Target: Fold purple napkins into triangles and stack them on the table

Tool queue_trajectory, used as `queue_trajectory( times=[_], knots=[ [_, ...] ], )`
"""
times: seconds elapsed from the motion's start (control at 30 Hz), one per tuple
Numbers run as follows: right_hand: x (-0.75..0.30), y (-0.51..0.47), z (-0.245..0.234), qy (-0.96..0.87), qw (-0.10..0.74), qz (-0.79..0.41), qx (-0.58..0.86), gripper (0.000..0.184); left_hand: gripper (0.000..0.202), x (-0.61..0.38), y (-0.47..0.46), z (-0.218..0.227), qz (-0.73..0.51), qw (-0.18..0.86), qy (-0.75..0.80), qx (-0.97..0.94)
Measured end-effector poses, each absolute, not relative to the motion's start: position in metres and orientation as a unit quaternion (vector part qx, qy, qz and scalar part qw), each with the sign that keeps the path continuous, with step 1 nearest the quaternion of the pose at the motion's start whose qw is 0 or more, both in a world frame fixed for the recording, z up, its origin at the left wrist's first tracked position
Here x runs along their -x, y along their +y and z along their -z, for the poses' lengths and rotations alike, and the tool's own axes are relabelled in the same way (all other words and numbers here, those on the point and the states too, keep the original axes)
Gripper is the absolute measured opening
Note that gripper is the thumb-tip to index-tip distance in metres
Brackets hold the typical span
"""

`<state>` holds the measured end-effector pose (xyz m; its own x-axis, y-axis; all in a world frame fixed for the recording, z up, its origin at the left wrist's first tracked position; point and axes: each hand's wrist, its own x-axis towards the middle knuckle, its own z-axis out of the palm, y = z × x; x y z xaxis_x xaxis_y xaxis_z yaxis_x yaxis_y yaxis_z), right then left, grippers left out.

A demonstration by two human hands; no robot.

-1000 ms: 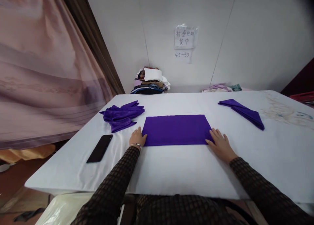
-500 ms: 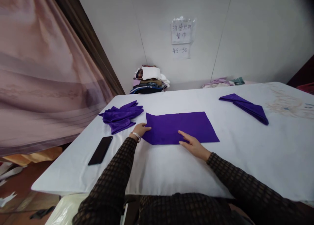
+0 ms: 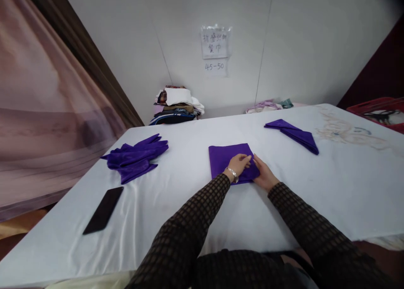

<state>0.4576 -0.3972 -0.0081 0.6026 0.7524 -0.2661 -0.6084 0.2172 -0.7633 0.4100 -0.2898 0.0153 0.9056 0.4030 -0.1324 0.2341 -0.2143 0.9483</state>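
Note:
A purple cloth napkin lies folded into a near-square in front of me on the white-covered table. My left hand, with a silver bracelet at its wrist, is closed on the napkin's edge near the right side. Against the right edge rests my right hand, its fingers at the folded layers beside the left fingertips; whether it grips the cloth is partly hidden. A crumpled heap of purple napkins lies at the left, and folded purple cloth lies at the far right.
A black phone lies at the table's left. Piled fabrics and more cloth stand by the wall at the back. A red basket is beyond the right edge, and a pink curtain hangs at the left.
My left hand has carried the napkin's left end over to the right, halving the rectangle into a near-square. My right hand has moved to its right edge. The view has shifted right.

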Motion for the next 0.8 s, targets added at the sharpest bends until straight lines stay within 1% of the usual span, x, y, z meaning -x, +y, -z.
queue_trajectory(
  times=[0.07, 0.1, 0.2, 0.27, 0.33, 0.4, 0.47, 0.67, 0.73, 0.8],
  knots=[
    [-0.463, -0.405, 0.013, -0.07, 0.763, -0.442, 0.466, 0.032, 0.025, -0.399, -0.291, -0.006, -0.128, 0.581, 0.169, -0.786],
    [-0.464, -0.407, 0.016, -0.068, 0.755, -0.446, 0.477, 0.031, 0.023, -0.392, -0.287, -0.003, -0.168, 0.558, 0.143, -0.8],
    [-0.466, -0.409, 0.018, -0.08, 0.731, -0.456, 0.501, 0.032, 0.022, -0.364, -0.265, 0.001, -0.231, 0.44, 0.098, -0.862],
    [-0.467, -0.408, 0.014, -0.109, 0.732, -0.447, 0.502, 0.042, 0.023, -0.346, -0.251, 0.004, -0.249, 0.362, 0.089, -0.894],
    [-0.47, -0.408, 0.005, -0.155, 0.746, -0.422, 0.491, 0.054, 0.025, -0.331, -0.241, 0.007, -0.256, 0.307, 0.086, -0.913],
    [-0.474, -0.408, -0.001, -0.191, 0.761, -0.383, 0.488, 0.06, 0.03, -0.322, -0.237, 0.012, -0.243, 0.269, 0.077, -0.929],
    [-0.48, -0.41, -0.001, -0.188, 0.763, -0.359, 0.503, 0.06, 0.036, -0.317, -0.238, 0.018, -0.207, 0.236, 0.069, -0.947],
    [-0.496, -0.419, 0.027, -0.071, 0.712, -0.402, 0.571, 0.044, 0.046, -0.313, -0.244, 0.033, -0.077, 0.166, 0.077, -0.98],
    [-0.499, -0.419, 0.029, -0.06, 0.707, -0.407, 0.576, 0.045, 0.05, -0.312, -0.245, 0.033, -0.068, 0.152, 0.073, -0.983],
    [-0.5, -0.417, 0.027, -0.071, 0.701, -0.422, 0.571, 0.052, 0.053, -0.31, -0.245, 0.033, -0.074, 0.143, 0.068, -0.985]
  ],
)
